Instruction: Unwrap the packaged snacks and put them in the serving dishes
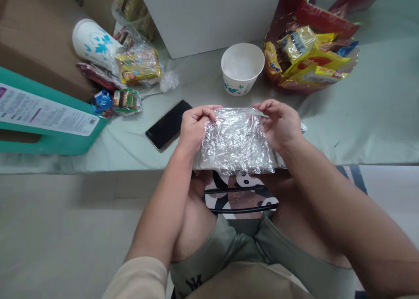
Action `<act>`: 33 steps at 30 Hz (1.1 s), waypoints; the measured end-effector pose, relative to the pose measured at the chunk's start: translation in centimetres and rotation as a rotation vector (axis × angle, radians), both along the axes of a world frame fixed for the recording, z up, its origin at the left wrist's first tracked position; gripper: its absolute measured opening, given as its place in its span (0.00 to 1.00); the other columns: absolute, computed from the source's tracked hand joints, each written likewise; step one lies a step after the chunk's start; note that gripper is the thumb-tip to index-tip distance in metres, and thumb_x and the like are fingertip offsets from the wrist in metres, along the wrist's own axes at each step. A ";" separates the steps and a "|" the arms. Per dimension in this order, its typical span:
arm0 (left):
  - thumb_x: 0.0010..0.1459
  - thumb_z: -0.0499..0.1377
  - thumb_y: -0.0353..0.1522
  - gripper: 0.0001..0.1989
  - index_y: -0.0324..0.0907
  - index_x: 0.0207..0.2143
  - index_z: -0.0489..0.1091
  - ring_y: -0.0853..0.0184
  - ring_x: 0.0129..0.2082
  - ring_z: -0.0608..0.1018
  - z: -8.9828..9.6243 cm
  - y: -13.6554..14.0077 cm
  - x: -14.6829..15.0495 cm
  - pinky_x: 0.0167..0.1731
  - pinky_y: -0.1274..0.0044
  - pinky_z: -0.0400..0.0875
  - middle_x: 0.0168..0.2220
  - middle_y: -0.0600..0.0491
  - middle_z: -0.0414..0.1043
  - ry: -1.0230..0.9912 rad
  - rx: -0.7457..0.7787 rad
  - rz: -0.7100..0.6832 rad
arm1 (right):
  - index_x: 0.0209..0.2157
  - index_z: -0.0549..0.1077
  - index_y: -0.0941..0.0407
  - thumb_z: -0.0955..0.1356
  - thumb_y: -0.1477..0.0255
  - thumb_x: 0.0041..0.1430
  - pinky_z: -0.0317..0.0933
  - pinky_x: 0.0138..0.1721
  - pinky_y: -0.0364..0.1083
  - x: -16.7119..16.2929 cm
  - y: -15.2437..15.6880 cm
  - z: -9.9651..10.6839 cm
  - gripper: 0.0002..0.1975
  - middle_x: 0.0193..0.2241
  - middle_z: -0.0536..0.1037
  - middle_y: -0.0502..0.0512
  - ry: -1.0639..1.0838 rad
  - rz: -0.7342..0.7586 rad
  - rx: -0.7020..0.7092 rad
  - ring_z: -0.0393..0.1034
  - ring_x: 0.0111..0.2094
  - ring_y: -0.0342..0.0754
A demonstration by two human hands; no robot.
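Evidently thin and crackly, the clear plastic bag (pixel 237 142) spreads into a rough rectangle at the near edge of the desk (pixel 379 115), its crinkled film broken into bright, sharp glints. Its far left corner is pinched in the left hand (pixel 193 126), thumb laid over the film; the right hand (pixel 283 124) has its grip closed on the far right corner – both grips clamped on the same limp sheet.

Pale green cloth, softly creased, covers the desk. Just left of the bag, a flat, glossy black phone (pixel 166 126) lies at a slant near the left hand. On the far side stands a paper cup (pixel 242 78), upright and round-mouthed, with blue printing on its matte white wall. Just right of that cup, a rounded, shiny reddish bowl (pixel 299 88) holds crinkly snack packets in yellow and red.

Far left, another patterned cup (pixel 94 43) lies tilted among glossy wrapped snacks (pixel 139 67), beside a plain brown cardboard box (pixel 39 41). Nearer on the left sits a smooth teal box (pixel 73 139) – straight-edged, with a white printed panel.
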State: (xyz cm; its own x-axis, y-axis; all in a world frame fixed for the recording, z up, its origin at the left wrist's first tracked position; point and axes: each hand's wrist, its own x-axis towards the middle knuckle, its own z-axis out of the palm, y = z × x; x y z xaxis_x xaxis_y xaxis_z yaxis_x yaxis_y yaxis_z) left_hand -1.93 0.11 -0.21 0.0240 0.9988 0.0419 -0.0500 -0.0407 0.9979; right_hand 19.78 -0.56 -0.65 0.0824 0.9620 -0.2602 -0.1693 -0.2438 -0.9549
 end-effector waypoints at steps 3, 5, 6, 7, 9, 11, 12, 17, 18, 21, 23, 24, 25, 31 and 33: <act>0.47 0.55 0.20 0.13 0.43 0.20 0.75 0.64 0.43 0.83 -0.2 -0.1 -0.1 0.49 0.70 0.76 0.36 0.53 0.83 0.080 0.061 0.009 | 0.42 0.65 0.49 0.69 0.66 0.52 0.72 0.34 0.49 -0.5 -0.3 0.1 0.15 0.48 0.74 0.55 0.068 0.008 -0.059 0.75 0.36 0.48; 0.46 0.55 0.20 0.13 0.43 0.20 0.76 0.64 0.44 0.83 -0.3 -0.2 -0.1 0.50 0.70 0.76 0.37 0.53 0.83 0.107 0.081 -0.001 | 0.48 0.64 0.47 0.73 0.69 0.48 0.73 0.34 0.49 -0.9 -0.6 0.0 0.25 0.44 0.75 0.52 0.058 0.045 -0.073 0.75 0.35 0.48; 0.46 0.56 0.21 0.12 0.42 0.21 0.76 0.63 0.44 0.83 -0.4 -0.3 -0.1 0.50 0.70 0.76 0.37 0.52 0.83 0.099 0.077 -0.003 | 0.49 0.64 0.47 0.74 0.71 0.47 0.73 0.34 0.49 -1.1 -0.8 0.0 0.28 0.39 0.74 0.51 0.045 0.076 -0.074 0.74 0.33 0.47; 0.47 0.57 0.21 0.11 0.42 0.22 0.76 0.63 0.43 0.83 -0.3 -0.3 -0.1 0.49 0.69 0.76 0.38 0.51 0.82 0.073 0.063 -0.002 | 0.50 0.64 0.47 0.74 0.72 0.47 0.72 0.33 0.49 -1.2 -0.9 -0.1 0.29 0.35 0.73 0.48 0.032 0.101 -0.072 0.72 0.31 0.47; 0.49 0.60 0.23 0.09 0.43 0.30 0.78 0.61 0.44 0.83 0.0 -0.3 -0.2 0.47 0.68 0.78 0.43 0.51 0.81 -0.020 -0.007 -0.003 | 0.49 0.64 0.48 0.74 0.72 0.49 0.70 0.31 0.47 -1.2 -1.0 -0.3 0.26 0.28 0.69 0.45 0.004 0.110 -0.054 0.69 0.27 0.45; 0.54 0.62 0.29 0.12 0.47 0.41 0.76 0.57 0.47 0.84 0.6 -0.3 -0.4 0.46 0.65 0.79 0.48 0.51 0.80 -0.139 -0.133 -0.038 | 0.48 0.65 0.48 0.72 0.71 0.51 0.69 0.31 0.47 -1.0 -0.9 -0.5 0.23 0.27 0.68 0.45 -0.033 0.082 -0.006 0.68 0.26 0.44; 0.56 0.62 0.33 0.14 0.48 0.46 0.75 0.54 0.49 0.83 0.9 -0.4 -0.5 0.45 0.63 0.80 0.49 0.50 0.79 -0.194 -0.208 -0.078 | 0.48 0.65 0.48 0.72 0.71 0.52 0.69 0.32 0.48 -0.9 -0.8 -0.6 0.22 0.27 0.68 0.45 -0.051 0.067 0.021 0.68 0.27 0.44; 0.52 0.68 0.45 0.25 0.44 0.50 0.72 0.51 0.46 0.84 1.2 -0.6 -0.4 0.41 0.63 0.82 0.47 0.44 0.81 -0.291 -0.484 -0.337 | 0.49 0.64 0.47 0.71 0.66 0.53 0.70 0.34 0.49 -0.1 -0.1 -1.2 0.21 0.31 0.70 0.48 -0.139 0.021 0.092 0.70 0.30 0.47; 0.49 0.71 0.42 0.25 0.44 0.48 0.72 0.54 0.44 0.85 1.0 -0.6 -0.3 0.40 0.65 0.82 0.45 0.44 0.82 -0.264 -0.502 -0.349 | 0.48 0.63 0.47 0.71 0.64 0.54 0.70 0.34 0.50 0.0 0.0 -1.2 0.21 0.33 0.71 0.49 -0.151 0.021 0.096 0.72 0.32 0.48; 0.45 0.74 0.35 0.21 0.42 0.41 0.75 0.62 0.36 0.85 0.6 -0.4 -0.1 0.36 0.72 0.80 0.39 0.47 0.84 -0.176 -0.481 -0.261 | 0.45 0.64 0.47 0.72 0.59 0.54 0.72 0.38 0.51 0.2 -0.1 -0.8 0.20 0.38 0.75 0.53 -0.110 0.065 0.078 0.75 0.39 0.51; 0.47 0.73 0.35 0.16 0.41 0.38 0.75 0.65 0.33 0.84 0.4 -0.3 -0.1 0.34 0.75 0.79 0.36 0.49 0.84 -0.166 -0.441 -0.190 | 0.40 0.67 0.49 0.73 0.59 0.53 0.73 0.42 0.53 0.0 -0.5 -0.3 0.18 0.38 0.77 0.54 -0.038 0.145 0.029 0.76 0.41 0.51; 0.48 0.72 0.35 0.15 0.41 0.37 0.76 0.65 0.33 0.84 0.3 -0.2 -0.2 0.34 0.76 0.79 0.36 0.50 0.84 -0.169 -0.425 -0.173 | 0.38 0.68 0.50 0.74 0.60 0.52 0.73 0.44 0.54 -0.2 -0.7 0.0 0.16 0.37 0.77 0.55 -0.010 0.194 -0.002 0.76 0.41 0.51; 0.48 0.72 0.36 0.15 0.41 0.37 0.76 0.66 0.33 0.84 0.3 -0.1 -0.2 0.33 0.76 0.79 0.35 0.50 0.84 -0.172 -0.408 -0.170 | 0.36 0.70 0.51 0.74 0.61 0.50 0.73 0.45 0.54 -0.4 -0.9 0.2 0.15 0.36 0.77 0.55 0.001 0.235 -0.025 0.76 0.40 0.51; 0.47 0.75 0.43 0.16 0.45 0.32 0.78 0.63 0.36 0.85 -0.2 -0.4 0.2 0.40 0.72 0.80 0.34 0.53 0.84 -0.069 0.062 -0.098 | 0.31 0.72 0.52 0.73 0.64 0.54 0.69 0.51 0.55 -0.7 -1.4 0.7 0.08 0.35 0.77 0.52 -0.385 0.035 0.467 0.73 0.40 0.50; 0.52 0.72 0.45 0.14 0.46 0.29 0.77 0.61 0.43 0.85 -0.2 -0.7 0.0 0.49 0.66 0.79 0.36 0.55 0.84 0.014 0.272 -0.019 | 0.31 0.73 0.51 0.72 0.66 0.57 0.64 0.59 0.58 -0.3 -1.5 0.8 0.06 0.39 0.77 0.53 -0.533 -0.043 0.680 0.72 0.48 0.53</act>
